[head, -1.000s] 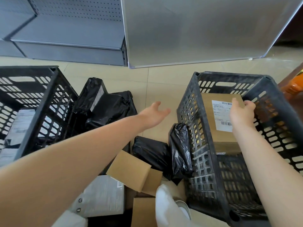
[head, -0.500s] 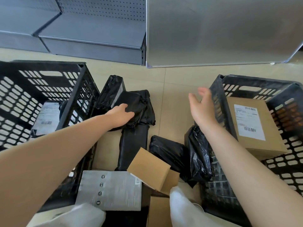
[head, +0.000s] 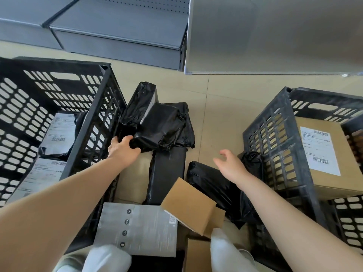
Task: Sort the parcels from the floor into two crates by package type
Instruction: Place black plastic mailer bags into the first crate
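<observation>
Grey metal shelving along back; silver panel beside it; beige tiled floor.

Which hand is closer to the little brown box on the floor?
The right hand. It hangs open just above and right of the small brown box. The left hand is farther away, up to the left, gripping a black bag parcel.

Two crates were black, with slotted lattice walls. Bagged parcels were glossy black. Boxes were plain brown, one bearing white barcode label. Flat parcel was grey with dark round symbols. Floor was beige tile; shelving was grey, perforated.
</observation>
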{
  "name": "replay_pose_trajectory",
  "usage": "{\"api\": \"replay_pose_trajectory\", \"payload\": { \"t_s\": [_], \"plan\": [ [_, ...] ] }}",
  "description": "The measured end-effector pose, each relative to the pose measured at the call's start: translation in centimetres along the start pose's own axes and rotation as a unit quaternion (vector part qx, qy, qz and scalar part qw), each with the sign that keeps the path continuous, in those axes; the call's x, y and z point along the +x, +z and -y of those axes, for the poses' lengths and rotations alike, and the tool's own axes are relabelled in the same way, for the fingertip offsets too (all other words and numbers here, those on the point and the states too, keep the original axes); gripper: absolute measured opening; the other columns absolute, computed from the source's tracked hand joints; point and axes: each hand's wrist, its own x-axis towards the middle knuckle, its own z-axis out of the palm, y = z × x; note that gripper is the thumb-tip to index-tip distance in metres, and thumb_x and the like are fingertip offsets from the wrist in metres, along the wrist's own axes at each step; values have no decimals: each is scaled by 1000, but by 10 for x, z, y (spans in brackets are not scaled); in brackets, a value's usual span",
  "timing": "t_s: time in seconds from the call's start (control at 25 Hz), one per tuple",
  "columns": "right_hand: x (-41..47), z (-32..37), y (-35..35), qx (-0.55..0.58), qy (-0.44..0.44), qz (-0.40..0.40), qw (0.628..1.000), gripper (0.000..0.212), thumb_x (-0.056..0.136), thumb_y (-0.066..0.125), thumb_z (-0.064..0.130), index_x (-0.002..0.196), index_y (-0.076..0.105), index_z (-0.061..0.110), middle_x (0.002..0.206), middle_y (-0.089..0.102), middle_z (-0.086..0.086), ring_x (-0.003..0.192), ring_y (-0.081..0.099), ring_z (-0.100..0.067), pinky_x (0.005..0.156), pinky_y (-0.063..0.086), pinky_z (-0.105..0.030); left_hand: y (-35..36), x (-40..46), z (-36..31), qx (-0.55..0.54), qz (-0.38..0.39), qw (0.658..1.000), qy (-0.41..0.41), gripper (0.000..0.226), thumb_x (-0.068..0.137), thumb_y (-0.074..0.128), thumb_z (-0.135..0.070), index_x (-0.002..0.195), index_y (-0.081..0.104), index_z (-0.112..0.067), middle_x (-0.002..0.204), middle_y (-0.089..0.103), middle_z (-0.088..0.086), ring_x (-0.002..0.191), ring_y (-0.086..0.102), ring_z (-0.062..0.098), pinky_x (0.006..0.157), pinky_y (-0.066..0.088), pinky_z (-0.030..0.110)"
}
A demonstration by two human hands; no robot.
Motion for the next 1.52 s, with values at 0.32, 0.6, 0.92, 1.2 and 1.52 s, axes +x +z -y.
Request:
{"api": "replay_pose_trajectory", "payload": {
  "t_s": [0.32, 0.6, 0.92, 1.2, 1.52],
  "plan": [
    [16, -17, 12, 53, 30, 8, 998, 58, 103, 49, 26, 155, 26, 23, 157, 37, -4, 136, 43, -24, 102, 37, -33, -3, 33, -8, -36, -120, 989, 73, 78, 96, 60, -24, 158, 13, -25, 164, 12, 6, 144, 27, 38, 110, 36, 56],
    [27, -28, 18, 94, 43, -3, 995, 55, 103, 50, 26, 153, 29, 28, 149, 45, -1, 132, 46, -21, 99, 38, -32, 5, 55, -11, -56, -86, 994, 42, 42, 97, 60, -27, 137, 51, -25, 147, 36, 12, 100, 59, 33, 79, 47, 37],
    [28, -18, 23, 96, 21, 1, 995, 53, 103, 50, 25, 152, 32, 27, 143, 49, -2, 117, 44, -14, 98, 37, -30, 7, 52, -18, -147, -173, 972, 68, 23, 100, 54, -24, 117, 57, -8, 104, 60, 10, 79, 53, 20, 67, 38, 30],
    [23, -3, 10, 128, 7, -21, 991, 50, 103, 47, 24, 151, 34, 28, 135, 51, 2, 114, 46, -15, 93, 33, -30, -6, 50, -30, -287, -274, 914, 87, 13, 100, 47, -17, 105, 53, -7, 105, 49, 9, 86, 49, 21, 70, 39, 26],
    [19, 16, 17, 154, -15, -10, 988, 49, 103, 47, 24, 150, 35, 29, 126, 52, 6, 112, 47, -13, 91, 33, -30, -23, 27, -43, -545, -218, 810, 2, 7, 100, 45, -22, 94, 49, -22, 82, 47, -5, 74, 55, 6, 78, 52, 15]
  ]
}}
